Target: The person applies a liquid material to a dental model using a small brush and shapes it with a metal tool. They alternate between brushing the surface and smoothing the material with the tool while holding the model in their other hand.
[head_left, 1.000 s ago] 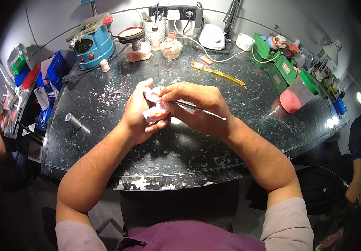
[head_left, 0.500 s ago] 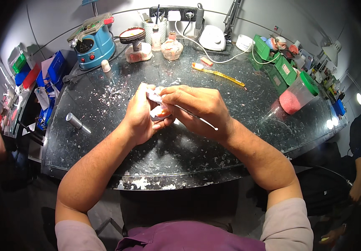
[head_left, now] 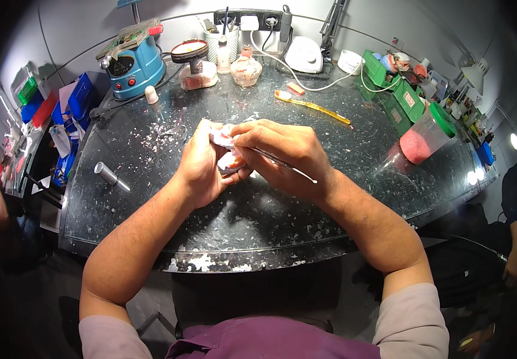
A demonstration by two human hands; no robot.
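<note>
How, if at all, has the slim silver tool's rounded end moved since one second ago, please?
Yes: the slim silver tool's rounded end has shifted toward the wearer, farther from the unmoved translucent yellow plastic toothbrush.

Over the bench (head_left: 282, 221) before you, the piece (head_left: 230, 161) sits in your left hand (head_left: 200, 164), the tool (head_left: 297, 172) in your right hand (head_left: 288, 143). Leftward lies the tube (head_left: 108, 173); beyond it are shavings (head_left: 160, 139) (closer to your left hand), then the machine (head_left: 136, 75). The toothbrush (head_left: 315, 106) lies beyond your right hand; rightward, the jar (head_left: 417, 146) stands before the bins (head_left: 408, 99).
</note>
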